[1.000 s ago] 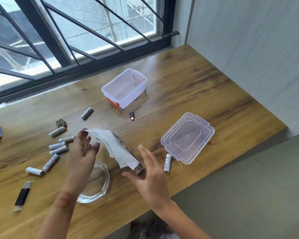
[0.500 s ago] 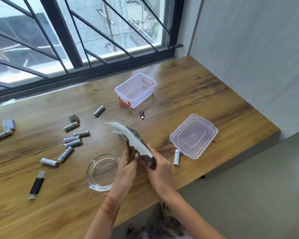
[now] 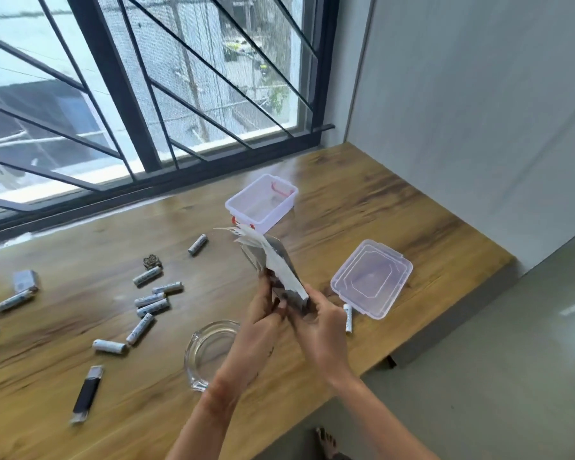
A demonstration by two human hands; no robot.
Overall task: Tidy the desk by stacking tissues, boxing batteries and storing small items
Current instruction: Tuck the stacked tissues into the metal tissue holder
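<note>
— Why are the tissues up off the desk?
— Left hand and right hand both grip the bundle's near end, probably squaring it. Batteries lie scattered; the box sits open.

A bundle of white tissues is standing tilted at the frame's centre, white batteries are lying scattered over the left of the wooden desk, and a clear open box is sitting above centre, its lid lying flat right of centre.
</note>
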